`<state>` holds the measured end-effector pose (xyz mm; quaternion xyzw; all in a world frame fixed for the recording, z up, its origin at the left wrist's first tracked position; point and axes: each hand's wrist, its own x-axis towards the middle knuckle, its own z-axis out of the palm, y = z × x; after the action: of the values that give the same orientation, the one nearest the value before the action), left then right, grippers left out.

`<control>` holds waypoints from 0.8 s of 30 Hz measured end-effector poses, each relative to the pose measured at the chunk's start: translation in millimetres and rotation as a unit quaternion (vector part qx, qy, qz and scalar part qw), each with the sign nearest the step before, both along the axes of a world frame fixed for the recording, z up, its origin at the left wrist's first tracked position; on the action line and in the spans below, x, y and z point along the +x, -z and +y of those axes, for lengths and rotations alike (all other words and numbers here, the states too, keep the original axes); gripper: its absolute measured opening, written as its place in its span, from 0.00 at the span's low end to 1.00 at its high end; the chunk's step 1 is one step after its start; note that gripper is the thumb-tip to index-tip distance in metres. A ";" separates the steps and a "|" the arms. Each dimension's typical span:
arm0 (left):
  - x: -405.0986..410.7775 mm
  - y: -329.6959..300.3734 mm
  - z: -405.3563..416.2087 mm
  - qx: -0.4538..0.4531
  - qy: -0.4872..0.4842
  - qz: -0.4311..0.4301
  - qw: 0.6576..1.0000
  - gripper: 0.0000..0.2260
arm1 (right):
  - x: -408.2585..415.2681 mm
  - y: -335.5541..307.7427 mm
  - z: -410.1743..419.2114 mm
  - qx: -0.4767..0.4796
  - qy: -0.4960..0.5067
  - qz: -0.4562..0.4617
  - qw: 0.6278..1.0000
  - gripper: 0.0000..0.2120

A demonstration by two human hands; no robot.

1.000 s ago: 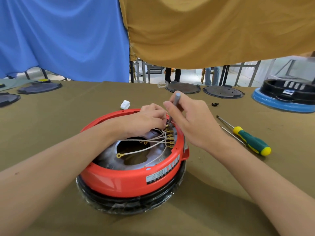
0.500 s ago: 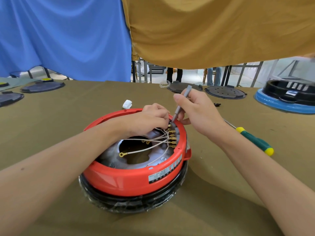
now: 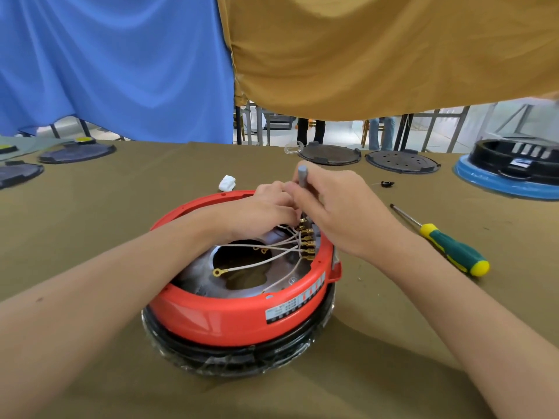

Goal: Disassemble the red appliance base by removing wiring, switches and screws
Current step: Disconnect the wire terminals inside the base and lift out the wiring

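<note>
The red appliance base [image 3: 239,309] sits upside down on the table [image 3: 90,207], near the centre. The work looks partly done: one white wire with a ring end [image 3: 216,272] lies free over the opening, but several brass terminals [image 3: 307,241] are still joined at the right inner rim. The right hand [image 3: 335,207] grips a thin grey tool [image 3: 302,189] upright over them. The left hand [image 3: 266,211] has fingers curled beside them; whether it pinches a wire, I cannot tell. Room inside the rim is tight; the table around is open, with a green screwdriver [image 3: 447,247] at the right.
</note>
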<state>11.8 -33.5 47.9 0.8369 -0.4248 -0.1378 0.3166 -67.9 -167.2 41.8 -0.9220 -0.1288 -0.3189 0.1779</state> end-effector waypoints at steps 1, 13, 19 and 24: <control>0.0 0.2 -0.1 -0.002 0.002 0.002 1.000 0.06 | 2.2 -0.8 -0.1 0.024 0.006 0.010 1.000 0.13; 10.6 5.5 2.3 0.025 0.009 0.007 1.000 0.07 | 14.2 7.8 -21.3 0.445 0.007 0.136 0.885 0.12; 2.9 2.2 4.0 -0.023 -0.011 0.067 0.997 0.11 | 3.4 8.7 -11.4 0.330 0.005 0.047 0.943 0.13; 0.8 0.5 3.0 0.006 0.005 0.018 1.000 0.06 | -0.6 10.2 -3.4 0.098 -0.002 -0.032 0.995 0.13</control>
<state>12.6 -30.5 47.4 0.8340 -0.4219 -0.1570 0.3190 -68.5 -170.6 31.6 -0.8891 -0.1047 -0.3591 0.2638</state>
